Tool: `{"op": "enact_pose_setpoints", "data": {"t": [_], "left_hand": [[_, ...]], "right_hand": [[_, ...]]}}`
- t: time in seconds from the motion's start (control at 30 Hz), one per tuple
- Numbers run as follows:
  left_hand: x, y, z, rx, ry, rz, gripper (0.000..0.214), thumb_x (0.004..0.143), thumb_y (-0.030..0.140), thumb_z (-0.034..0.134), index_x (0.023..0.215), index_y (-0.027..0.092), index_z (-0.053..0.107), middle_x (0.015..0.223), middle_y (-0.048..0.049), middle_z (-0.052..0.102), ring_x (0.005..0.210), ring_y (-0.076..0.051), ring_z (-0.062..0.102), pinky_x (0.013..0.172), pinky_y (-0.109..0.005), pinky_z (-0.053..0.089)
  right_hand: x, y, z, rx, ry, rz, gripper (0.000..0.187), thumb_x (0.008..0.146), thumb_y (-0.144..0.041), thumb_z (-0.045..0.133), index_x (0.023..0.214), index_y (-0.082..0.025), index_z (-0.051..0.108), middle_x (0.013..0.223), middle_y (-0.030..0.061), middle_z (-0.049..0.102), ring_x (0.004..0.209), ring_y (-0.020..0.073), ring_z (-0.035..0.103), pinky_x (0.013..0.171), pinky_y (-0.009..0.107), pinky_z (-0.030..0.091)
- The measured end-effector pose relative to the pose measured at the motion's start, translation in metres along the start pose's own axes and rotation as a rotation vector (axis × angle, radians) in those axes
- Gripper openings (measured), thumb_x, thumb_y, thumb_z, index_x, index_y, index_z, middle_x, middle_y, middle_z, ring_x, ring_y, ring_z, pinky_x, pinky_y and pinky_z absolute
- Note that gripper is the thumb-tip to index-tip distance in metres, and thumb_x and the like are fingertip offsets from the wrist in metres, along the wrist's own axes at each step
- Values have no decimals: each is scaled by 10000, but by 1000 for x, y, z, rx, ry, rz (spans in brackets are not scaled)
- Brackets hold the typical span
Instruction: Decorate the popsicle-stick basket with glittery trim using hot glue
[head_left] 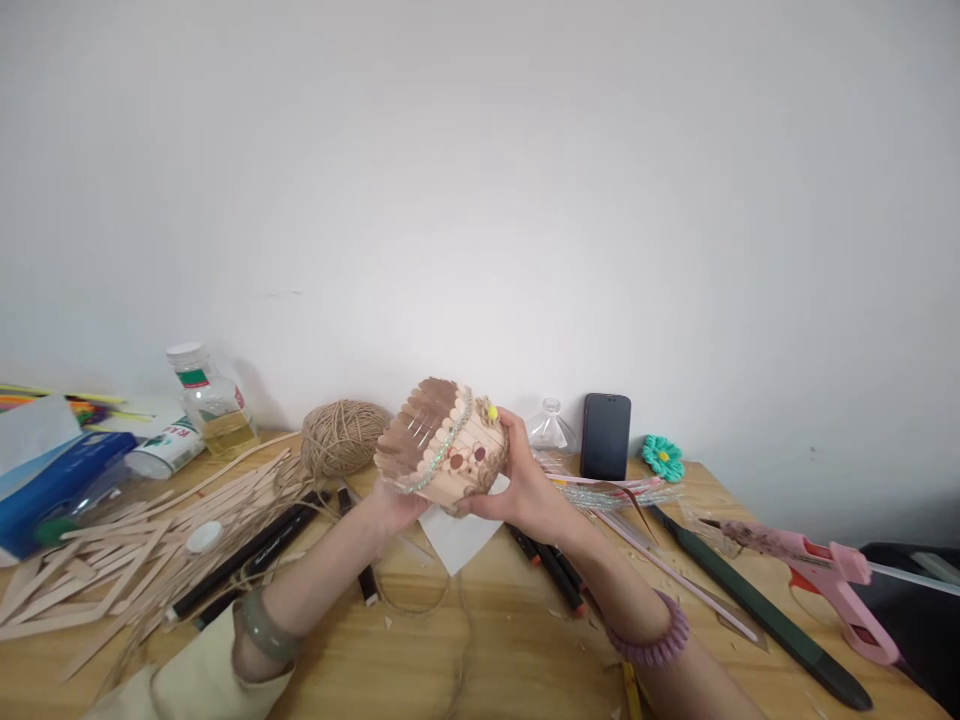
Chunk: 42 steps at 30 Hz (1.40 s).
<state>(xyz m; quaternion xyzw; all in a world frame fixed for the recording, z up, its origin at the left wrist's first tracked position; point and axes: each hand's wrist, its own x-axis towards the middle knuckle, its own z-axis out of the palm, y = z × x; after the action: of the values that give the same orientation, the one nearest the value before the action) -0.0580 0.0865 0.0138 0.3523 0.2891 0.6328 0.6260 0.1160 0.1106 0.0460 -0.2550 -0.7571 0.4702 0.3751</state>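
Note:
A round pot made of upright craft sticks [450, 440] is tilted in the air over the table, its open mouth turned to the left. Iridescent trim runs round its rim, and its side carries painted red dots, twine and a small yellow ornament [492, 412]. My left hand [401, 505] holds it from below on the left; most of those fingers are hidden behind the pot. On the right, my right hand [521, 480] grips the base between thumb and fingers. Beneath the pot lies a white paper [463, 535].
At left are loose craft sticks [112, 580], a twine ball [343, 438], a bottle of yellowish liquid [214, 405] and black markers [251, 560]. At right are a phone [606, 437], a turquoise flower [662, 457], a long dark green tool [765, 610] and a pink glue gun [832, 580].

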Motion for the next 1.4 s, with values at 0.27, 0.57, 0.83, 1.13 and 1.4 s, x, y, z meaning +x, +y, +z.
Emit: {"op": "enact_pose_setpoints", "data": {"t": [0.27,0.57,0.83,1.13,1.4], "left_hand": [[-4,4,20,28,74,84,550,701,461,770,1143,221,550,1258,-99,600,1129,-301,583,776,-357,566],[-5,25,11,178,82,41,542,720,464,748,1167,218,566,1236,-118,630,1130,-348,590,774,-415,554],[-3,33,5,207,-44,2,530,743,487,716,1168,193,599,1270,-137,630,1217,-376,526,923,-469,471],[3,38,-2,117,-232,37,467,781,415,683,1171,165,625,1219,-124,668,1240,-372,514,1028,-484,404],[6,37,-11,91,-262,54,371,801,366,652,1112,163,660,1165,-111,698,1210,-349,551,1045,-474,400]], "right_hand": [[7,16,4,121,235,146,1073,560,-480,813,1380,-255,158,1406,127,231,1372,300,234,1066,443,385],[3,-6,-11,201,78,172,838,618,-372,795,1321,-266,352,1431,103,340,1206,257,483,918,423,509],[6,-2,-13,248,109,195,690,648,-327,774,1246,-202,454,1412,112,420,1122,238,554,954,411,473],[6,-8,-18,381,67,140,691,637,-340,801,1240,-266,471,1386,76,468,1122,243,565,950,400,464],[5,-8,-14,444,73,140,622,674,-371,772,1221,-250,500,1391,74,462,1052,226,595,918,383,476]]}}
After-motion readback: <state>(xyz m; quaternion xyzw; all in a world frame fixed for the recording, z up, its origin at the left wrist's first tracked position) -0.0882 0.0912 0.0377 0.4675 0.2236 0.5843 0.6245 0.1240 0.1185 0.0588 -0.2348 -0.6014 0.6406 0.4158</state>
